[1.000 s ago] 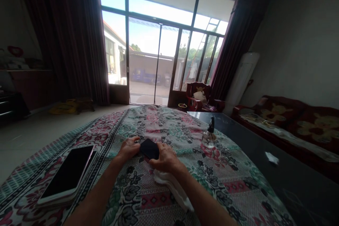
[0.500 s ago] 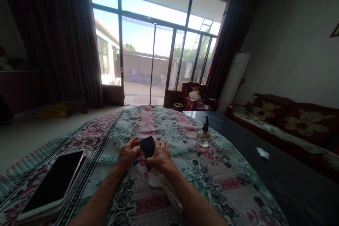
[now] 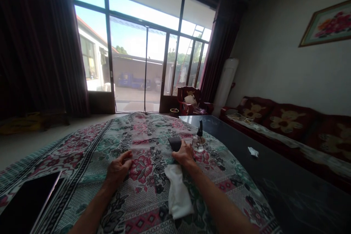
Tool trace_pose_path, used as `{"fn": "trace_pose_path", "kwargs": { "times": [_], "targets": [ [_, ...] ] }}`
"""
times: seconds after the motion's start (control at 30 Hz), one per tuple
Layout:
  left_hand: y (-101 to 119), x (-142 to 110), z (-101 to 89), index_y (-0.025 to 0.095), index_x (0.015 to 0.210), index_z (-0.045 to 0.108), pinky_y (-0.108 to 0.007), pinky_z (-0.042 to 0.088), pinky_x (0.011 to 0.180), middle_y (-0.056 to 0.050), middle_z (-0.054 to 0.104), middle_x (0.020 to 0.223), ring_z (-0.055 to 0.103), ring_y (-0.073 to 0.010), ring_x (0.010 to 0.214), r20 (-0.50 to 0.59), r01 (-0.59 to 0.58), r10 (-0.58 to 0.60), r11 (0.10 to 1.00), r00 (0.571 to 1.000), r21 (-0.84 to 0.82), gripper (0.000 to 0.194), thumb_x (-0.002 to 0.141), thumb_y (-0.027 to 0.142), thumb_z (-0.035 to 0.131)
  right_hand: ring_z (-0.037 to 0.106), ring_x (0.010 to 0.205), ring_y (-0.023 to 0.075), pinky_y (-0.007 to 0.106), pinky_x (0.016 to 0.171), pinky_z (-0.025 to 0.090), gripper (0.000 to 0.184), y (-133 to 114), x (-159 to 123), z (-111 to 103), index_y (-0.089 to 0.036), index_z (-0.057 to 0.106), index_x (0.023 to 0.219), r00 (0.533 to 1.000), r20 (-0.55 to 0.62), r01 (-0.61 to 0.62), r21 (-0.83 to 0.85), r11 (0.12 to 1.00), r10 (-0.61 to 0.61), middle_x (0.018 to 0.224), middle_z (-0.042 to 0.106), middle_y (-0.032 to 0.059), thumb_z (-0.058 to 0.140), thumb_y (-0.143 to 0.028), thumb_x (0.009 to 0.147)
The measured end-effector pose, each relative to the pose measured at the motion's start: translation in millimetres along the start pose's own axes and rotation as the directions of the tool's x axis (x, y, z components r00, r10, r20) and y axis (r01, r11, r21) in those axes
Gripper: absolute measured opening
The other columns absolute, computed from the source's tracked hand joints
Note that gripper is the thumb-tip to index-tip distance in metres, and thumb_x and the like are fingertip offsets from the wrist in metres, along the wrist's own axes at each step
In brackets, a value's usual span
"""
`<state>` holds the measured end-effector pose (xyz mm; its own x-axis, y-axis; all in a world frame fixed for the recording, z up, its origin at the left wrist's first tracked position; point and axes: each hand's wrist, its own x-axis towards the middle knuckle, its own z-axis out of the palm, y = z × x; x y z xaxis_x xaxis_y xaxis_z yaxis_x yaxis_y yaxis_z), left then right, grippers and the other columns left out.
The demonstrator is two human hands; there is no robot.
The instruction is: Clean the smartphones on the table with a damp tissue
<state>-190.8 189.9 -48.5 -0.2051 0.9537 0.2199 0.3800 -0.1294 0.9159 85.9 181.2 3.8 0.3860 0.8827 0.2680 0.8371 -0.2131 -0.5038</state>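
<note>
Black phone (image 3: 174, 143) lies directly ahead of the right-hand fingers (image 3: 180, 150), which rest against its near end; whether they grip it cannot be told. Its long axis runs roughly away from them. Left-hand fingers (image 3: 125, 159), loosely curled and empty, lie farther off. White cloth (image 3: 178, 192) lies just behind the right hand; glass bottle (image 3: 199, 143) stands just beyond, rightward; tablet (image 3: 29, 204) lies well behind the left.
</note>
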Motion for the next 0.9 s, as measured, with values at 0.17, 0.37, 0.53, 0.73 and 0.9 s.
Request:
{"fn": "trace_pose_path", "kwargs": {
  "times": [0.17,0.37,0.53,0.73,0.9],
  "targets": [
    [-1.1,-0.9,-1.6,0.019,0.109,0.069,-0.024,0.054,0.067,-0.003,0.076,0.098,0.071,-0.0186,0.076,0.054,-0.005,0.007,0.999,0.999,-0.04,0.048,0.065,0.036,0.06,0.058,0.105,0.0355,0.041,0.089,0.046,0.063,9.6,4.3,3.0,-0.012,0.056,0.119,0.999,-0.033,-0.014,-0.057,0.998,0.012,0.109,0.061,0.0176,0.07,-0.026,0.058],
    [-3.1,-0.3,-0.7,0.018,0.11,0.068,-0.026,0.053,0.071,-0.004,0.075,0.099,0.07,-0.0195,0.079,0.064,0.0,0.005,0.998,0.998,-0.068,0.05,0.064,0.036,0.06,0.055,0.11,0.0348,0.043,0.093,0.042,0.056,10.2,-1.5,2.4,-0.012,0.058,0.118,1.0,0.008,0.017,-0.117,0.993,-0.016,0.114,0.059,0.0181,0.066,-0.03,0.066],
    [-3.6,0.4,1.4,0.016,0.111,0.067,-0.026,0.054,0.07,-0.005,0.075,0.098,0.071,-0.0192,0.078,0.074,-0.009,0.016,0.996,0.997,-0.094,0.049,0.066,0.034,0.058,0.055,0.11,0.0333,0.041,0.092,0.042,0.054,12.7,-6.2,-2.4,-0.012,0.058,0.12,0.998,0.042,0.052,-0.157,0.986,-0.046,0.114,0.06,0.0181,0.063,-0.029,0.069],
    [8.0,-4.8,2.8,0.015,0.108,0.069,-0.027,0.055,0.071,-0.006,0.075,0.093,0.07,-0.0188,0.075,0.046,-0.065,0.066,0.997,0.997,-0.028,0.04,0.071,0.024,0.055,0.048,0.12,0.0326,0.041,0.102,0.034,0.046,-1.4,-23.5,-7.1,-0.014,0.057,0.124,0.976,0.026,0.217,-0.146,0.965,-0.215,0.126,0.055,0.0181,0.053,-0.023,0.079],
    [26.7,-16.1,2.9,0.016,0.102,0.072,-0.028,0.053,0.081,-0.006,0.075,0.091,0.069,-0.0186,0.082,0.069,-0.141,0.135,0.985,0.988,0.1,0.038,0.068,0.01,0.057,0.045,0.126,0.0268,0.036,0.107,0.03,0.05,-38.5,-64.0,0.7,-0.011,0.056,0.128,0.859,0.017,0.512,-0.069,0.856,-0.512,0.134,0.052,0.0164,0.046,-0.014,0.079]
  ]
}}
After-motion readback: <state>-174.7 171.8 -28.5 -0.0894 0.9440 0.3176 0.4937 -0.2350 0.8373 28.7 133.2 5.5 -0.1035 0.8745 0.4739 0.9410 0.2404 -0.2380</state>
